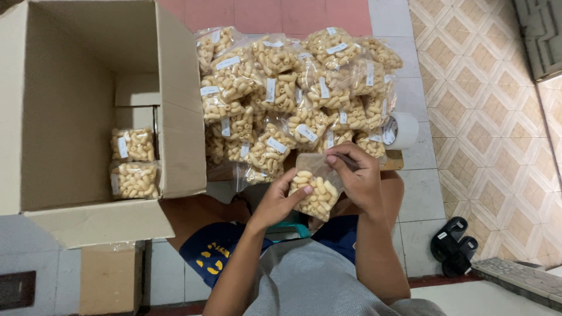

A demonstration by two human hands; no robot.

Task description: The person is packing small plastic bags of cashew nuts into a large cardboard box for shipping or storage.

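- I see both hands meeting at the centre of the view on one small clear plastic bag of pale yellow puffed snacks (316, 192), held up over the lap, just below the heap.
- My left hand (280, 202) cups the bag's lower left side, fingers curled closed around it and thumb on the front.
- My right hand (358, 180) pinches the bag's top edge, fingertips pressed together on the flat empty strip of plastic — a firm grip on the mouth.
- The step in hand looks to me like closing the bag's mouth; the next move would call for keeping that strip flat and taut while the left hand steadies the filled part.
- The bag's long axis runs from about 11 o'clock to 5 o'clock, its mouth pointing up toward 11 and the filled belly hanging low.
- At 12 o'clock lies a heap of finished labelled snack bags (295, 96) on the floor; a roll of white tape (403, 130) sits at 2 o'clock beside it.
- At 9 to 10 o'clock the large open brown cardboard box (70, 105) holds two packed bags (134, 162) at its bottom.
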